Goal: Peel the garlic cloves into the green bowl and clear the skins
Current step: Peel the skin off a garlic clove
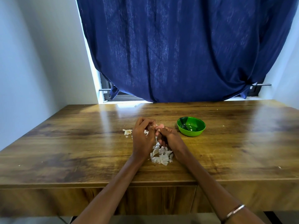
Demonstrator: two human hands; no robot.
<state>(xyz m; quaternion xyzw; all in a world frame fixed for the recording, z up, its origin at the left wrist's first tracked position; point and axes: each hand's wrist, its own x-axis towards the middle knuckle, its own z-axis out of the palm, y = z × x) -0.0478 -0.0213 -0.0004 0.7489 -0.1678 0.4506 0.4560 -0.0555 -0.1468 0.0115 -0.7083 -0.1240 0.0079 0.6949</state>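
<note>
Clove (159, 126) pinched between left hand (142, 136) and right hand (168, 138) | skins (161, 155) beneath on counter (64, 143) | green bowl (191, 128) just right, unobstructed

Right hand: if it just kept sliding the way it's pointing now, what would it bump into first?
The right hand points up and left, toward the left hand, so it would most likely meet the garlic clove pinched between them, then those fingers. The green bowl sits off to its right.

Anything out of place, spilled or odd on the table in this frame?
Nothing alarming. Loose garlic skins lie in a pile on the wooden table between the forearms, with a smaller clump beside the left hand. That is expected peeling litter, not yet cleared. The green bowl stands upright, right of the right hand.
</note>
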